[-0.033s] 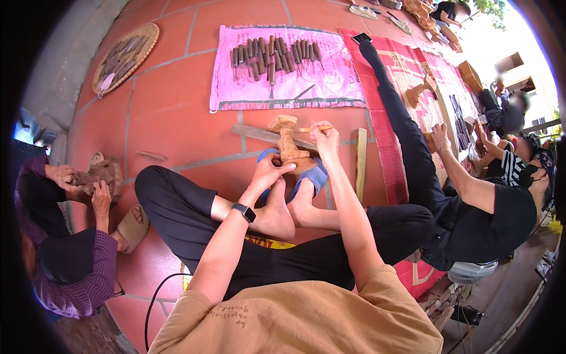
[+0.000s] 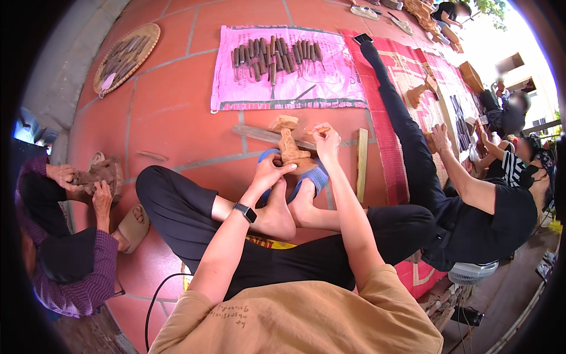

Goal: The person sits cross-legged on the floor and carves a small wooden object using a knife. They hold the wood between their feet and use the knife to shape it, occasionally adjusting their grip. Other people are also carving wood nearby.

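Observation:
A carved wooden figure (image 2: 290,146) with a broad top and a flared base stands at my feet, between the blue slippers (image 2: 317,175). My left hand (image 2: 271,170) is closed on its lower part, thumb across the base. To the right of the figure, my right hand (image 2: 328,141) pinches a thin, tan, pencil-like stick (image 2: 322,130) in its fingertips, apart from the wood. The stick's far end is hard to make out. Behind the figure a weathered wooden bar (image 2: 257,133) lies on the tiles.
Several wooden-handled chisels (image 2: 272,59) lie on a pink sheet (image 2: 336,88) ahead. A pale wooden strip (image 2: 361,165) rests at right. A round woven tray (image 2: 154,36) holds more tools. A co-worker's hands (image 2: 101,197) hold brown wood at left; another person's leg (image 2: 407,141) stretches along the red mat.
My right hand has tilted slightly, and the stick has swung back from the figure's upper part. The figure and my left hand look unchanged.

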Motion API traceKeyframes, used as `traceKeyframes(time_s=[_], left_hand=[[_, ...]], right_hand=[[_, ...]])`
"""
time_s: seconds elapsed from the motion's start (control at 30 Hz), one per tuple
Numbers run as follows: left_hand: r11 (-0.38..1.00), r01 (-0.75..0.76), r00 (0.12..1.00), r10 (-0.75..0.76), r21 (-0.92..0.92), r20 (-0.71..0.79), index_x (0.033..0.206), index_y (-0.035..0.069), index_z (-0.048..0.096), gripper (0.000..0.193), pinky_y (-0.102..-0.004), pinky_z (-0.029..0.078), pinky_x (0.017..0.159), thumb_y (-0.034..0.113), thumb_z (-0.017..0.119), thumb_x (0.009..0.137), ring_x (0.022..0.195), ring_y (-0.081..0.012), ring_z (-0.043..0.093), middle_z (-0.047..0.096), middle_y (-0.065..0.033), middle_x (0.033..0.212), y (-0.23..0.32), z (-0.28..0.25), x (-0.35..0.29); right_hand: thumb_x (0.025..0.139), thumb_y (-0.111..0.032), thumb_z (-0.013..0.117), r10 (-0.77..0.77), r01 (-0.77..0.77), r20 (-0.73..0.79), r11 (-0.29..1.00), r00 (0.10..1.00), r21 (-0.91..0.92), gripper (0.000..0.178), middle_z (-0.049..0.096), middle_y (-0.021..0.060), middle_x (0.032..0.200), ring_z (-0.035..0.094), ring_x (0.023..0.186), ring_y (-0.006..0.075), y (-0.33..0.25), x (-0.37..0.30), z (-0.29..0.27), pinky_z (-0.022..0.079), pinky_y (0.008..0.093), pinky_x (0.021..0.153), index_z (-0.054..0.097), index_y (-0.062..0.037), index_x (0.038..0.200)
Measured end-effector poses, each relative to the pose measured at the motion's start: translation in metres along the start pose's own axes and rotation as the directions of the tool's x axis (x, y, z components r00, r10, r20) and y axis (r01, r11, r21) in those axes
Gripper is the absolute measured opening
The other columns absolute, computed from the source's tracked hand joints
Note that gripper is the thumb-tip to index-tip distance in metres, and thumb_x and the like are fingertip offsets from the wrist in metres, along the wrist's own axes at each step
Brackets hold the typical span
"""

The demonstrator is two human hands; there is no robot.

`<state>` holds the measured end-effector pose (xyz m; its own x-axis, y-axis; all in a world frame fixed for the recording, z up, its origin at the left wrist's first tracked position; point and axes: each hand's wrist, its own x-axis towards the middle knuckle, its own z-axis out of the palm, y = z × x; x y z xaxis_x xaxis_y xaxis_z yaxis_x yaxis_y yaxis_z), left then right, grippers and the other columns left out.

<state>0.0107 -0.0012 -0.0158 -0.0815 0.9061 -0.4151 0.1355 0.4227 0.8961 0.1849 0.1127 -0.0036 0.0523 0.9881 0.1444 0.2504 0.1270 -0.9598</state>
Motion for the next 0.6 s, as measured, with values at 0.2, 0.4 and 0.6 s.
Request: traceKeyframes(time_s=[0.2,0.4,0.6], left_hand=[[1.0,-0.009,1.0,0.009,0.007,0.011,0.112,-0.003,0.062,0.061,-0.028,0.05,0.054,0.039,0.084,0.074,0.07,-0.0131,0.063,0.069,-0.0108,0.094,-0.002,-0.001,0.002],[0.947,-0.259,0.949,0.213,-0.191,-0.235,0.123,-0.003,0.057,0.062,-0.0292,0.054,0.078,0.03,0.084,0.078,0.088,-0.016,0.065,0.066,-0.0122,0.099,0.045,-0.035,-0.008],[0.507,-0.784,0.611,0.73,-0.357,-0.307,0.139,-0.002,0.044,0.068,-0.0338,0.04,0.102,0.025,0.07,0.083,0.125,-0.0233,0.05,0.051,-0.0156,0.134,0.258,-0.111,-0.162]], right_hand=[[0.085,-0.006,0.068,0.087,-0.092,0.07,0.993,0.994,0.068,0.006,0.067,0.0056,0.076,0.063,0.068,0.0099,-0.005,0.006,0.002,0.053,0.0278,0.065,0.066,-0.0011,0.089],[0.09,-0.005,0.062,0.15,-0.146,-0.005,0.97,0.989,0.194,0.005,0.07,0.0071,0.085,0.064,0.072,0.0096,-0.011,0.013,-0.014,0.055,0.0247,0.066,0.064,0.0004,0.089],[0.091,-0.004,0.062,0.151,-0.139,-0.036,0.963,0.988,0.23,0.007,0.07,0.0095,0.093,0.063,0.071,0.0096,-0.037,0.022,-0.033,0.055,0.0241,0.066,0.066,0.0013,0.092]])
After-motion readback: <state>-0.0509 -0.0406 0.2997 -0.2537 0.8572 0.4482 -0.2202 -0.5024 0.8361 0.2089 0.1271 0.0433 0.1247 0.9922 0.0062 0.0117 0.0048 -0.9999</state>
